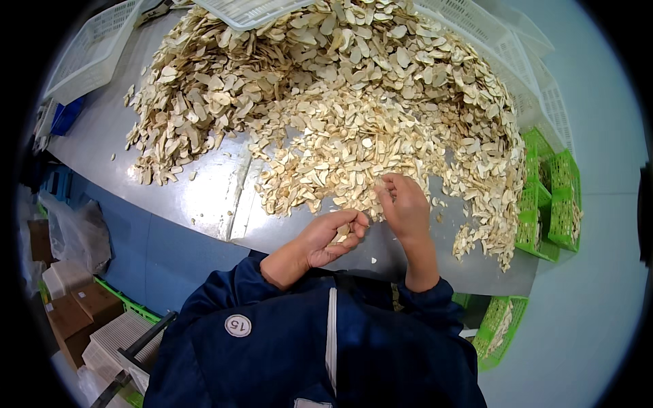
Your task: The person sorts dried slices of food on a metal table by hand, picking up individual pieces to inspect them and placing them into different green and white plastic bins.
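Pale dried slices (357, 137), of a root or mushroom by their look, lie heaped on a metal table before me. My left hand (336, 237) is cupped at the near edge of the heap, palm up, with a few slices (343, 234) inside its curled fingers. To its right, my right hand (405, 206) reaches palm down into the front of the small slices. Its thumb and fingertips are bent close together at the slices; whether a piece is between them is too small to tell. Larger slices (245, 81) rise in a ridge behind the small ones.
White plastic crates (94, 51) stand at the back left, with another (250, 13) on the heap and more (505, 56) at the back right. Green baskets (563, 199) flank the table's right edge. Cardboard boxes (76, 316) and stacked white trays (120, 339) are at the lower left.
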